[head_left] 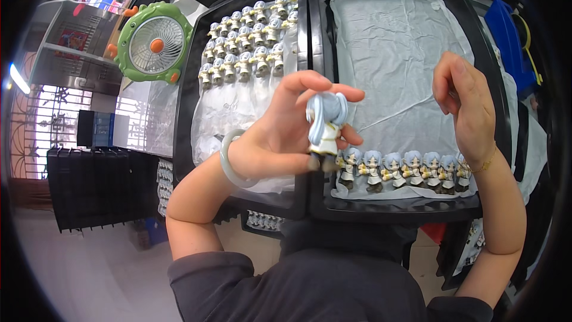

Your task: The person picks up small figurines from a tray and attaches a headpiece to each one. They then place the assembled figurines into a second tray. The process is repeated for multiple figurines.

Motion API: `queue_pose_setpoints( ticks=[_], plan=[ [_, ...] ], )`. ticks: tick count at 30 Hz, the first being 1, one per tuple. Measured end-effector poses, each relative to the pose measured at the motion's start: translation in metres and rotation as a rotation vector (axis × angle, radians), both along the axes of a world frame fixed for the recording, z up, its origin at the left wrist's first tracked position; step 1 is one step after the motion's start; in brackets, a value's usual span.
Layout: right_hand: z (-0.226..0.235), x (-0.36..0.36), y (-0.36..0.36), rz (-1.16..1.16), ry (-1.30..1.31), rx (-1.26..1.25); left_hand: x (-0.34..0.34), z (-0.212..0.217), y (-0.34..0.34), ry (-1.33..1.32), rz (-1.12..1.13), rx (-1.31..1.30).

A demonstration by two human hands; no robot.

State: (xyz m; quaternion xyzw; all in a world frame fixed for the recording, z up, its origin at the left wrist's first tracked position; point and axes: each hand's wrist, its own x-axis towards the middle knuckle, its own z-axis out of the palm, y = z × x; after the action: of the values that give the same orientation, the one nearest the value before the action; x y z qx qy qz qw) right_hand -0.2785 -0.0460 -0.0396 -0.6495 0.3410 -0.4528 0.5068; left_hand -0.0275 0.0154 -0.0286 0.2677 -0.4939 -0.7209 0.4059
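Observation:
My left hand [268, 125], with a pale bangle on its wrist, is closed around a small figurine [325, 122]. The figurine has light blue hair in two tails, a white outfit and dark legs; its back is turned to me. It is held over the divide between two black trays. Above the right side of the right tray [393, 210] hovers my right hand [468, 104], fingers curled in together and nothing visible in them. Below it, along that tray's near edge, a row of similar figurines [412, 170] lies on white lining paper [399, 53].
The left tray [189, 107] holds several rows of figurines [244, 39] in its far part, on white lining. A green fan [156, 45] stands to its left. A blue holder [509, 45] lies beyond the right tray. Black crates [101, 188] are at the lower left.

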Motion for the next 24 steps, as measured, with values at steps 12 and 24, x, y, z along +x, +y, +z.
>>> queue_pose_setpoints(
  ticks=[12,24],
  plan=[
    [-0.010,0.000,-0.002,0.049,0.060,0.033,0.001,-0.005,0.007,0.044,-0.173,-0.077],
    [-0.006,-0.001,0.000,0.062,0.082,0.037,0.002,-0.006,0.007,-0.574,-0.019,-0.658]
  ],
)
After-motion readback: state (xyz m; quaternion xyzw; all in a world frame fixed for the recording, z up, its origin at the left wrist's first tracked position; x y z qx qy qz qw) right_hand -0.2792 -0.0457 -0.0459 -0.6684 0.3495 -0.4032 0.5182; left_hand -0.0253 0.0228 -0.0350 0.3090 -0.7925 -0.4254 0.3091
